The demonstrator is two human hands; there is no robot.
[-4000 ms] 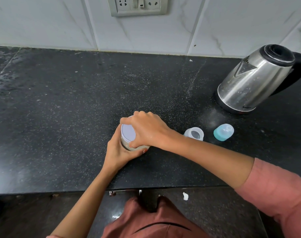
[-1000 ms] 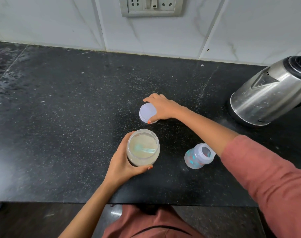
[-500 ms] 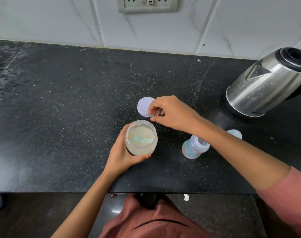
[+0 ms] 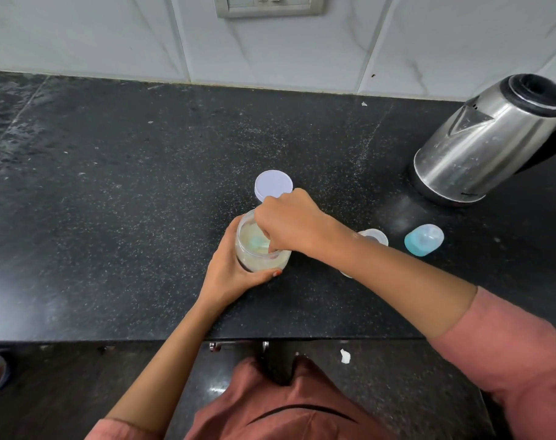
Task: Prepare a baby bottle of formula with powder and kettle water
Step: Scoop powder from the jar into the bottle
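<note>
Formula jar (image 4: 260,260): open on the counter (image 4: 111,217), likely light, smooth-sided; hold round its wall.
Left hand (image 4: 233,274): wrapped round the jar.
Right hand (image 4: 294,222): fingers dip inside at the teal scoop (image 4: 257,241); grip unclear.

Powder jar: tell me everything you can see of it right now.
The jar is clear, rounded, plastic-looking, open, standing on the black counter, holding pale powder with a teal scoop in it. The left hand grips its side; fingers of the right hand dip into its mouth. Its pale lid lies just behind.
</note>
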